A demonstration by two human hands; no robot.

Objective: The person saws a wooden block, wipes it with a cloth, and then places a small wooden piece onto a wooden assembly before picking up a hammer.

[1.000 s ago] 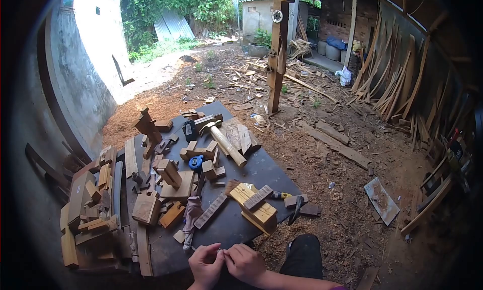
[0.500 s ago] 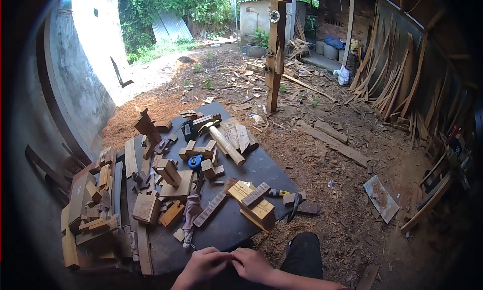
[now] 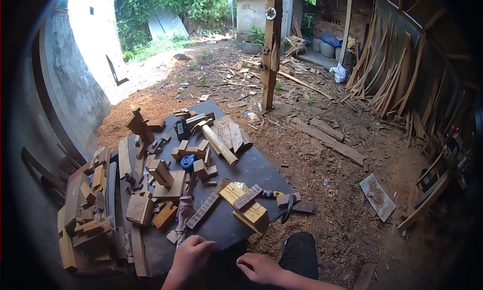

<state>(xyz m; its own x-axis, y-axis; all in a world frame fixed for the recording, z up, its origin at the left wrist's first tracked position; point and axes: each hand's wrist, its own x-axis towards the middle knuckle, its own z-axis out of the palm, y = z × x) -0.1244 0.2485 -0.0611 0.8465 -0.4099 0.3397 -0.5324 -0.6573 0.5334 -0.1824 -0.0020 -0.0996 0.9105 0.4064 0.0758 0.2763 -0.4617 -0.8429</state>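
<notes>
Apart now go both hands, which were pressed together over something tiny a moment ago: the left hand [image 3: 190, 256] has slid forward to the near edge of the dark tabletop [image 3: 251, 166], knuckles up and fingers curled under, and I cannot tell whether it grips anything. It sits just beside a small pale wood offcut [image 3: 172, 236] and the near end of a purplish rag [image 3: 183, 212]. Over on the other side, the right hand [image 3: 261, 268] rests low by the tabletop's rim, fingers loosely bent and spread, nothing visible in it. Just ahead of both lies a long dark notched strip [image 3: 203, 210], and beyond the right hand a yellow slatted block [image 3: 244, 210] with a dark bar laid across it. Farther back a wooden mallet [image 3: 214, 139] lies among stacked blocks, with a blue tape measure [image 3: 187, 162] nearby.
</notes>
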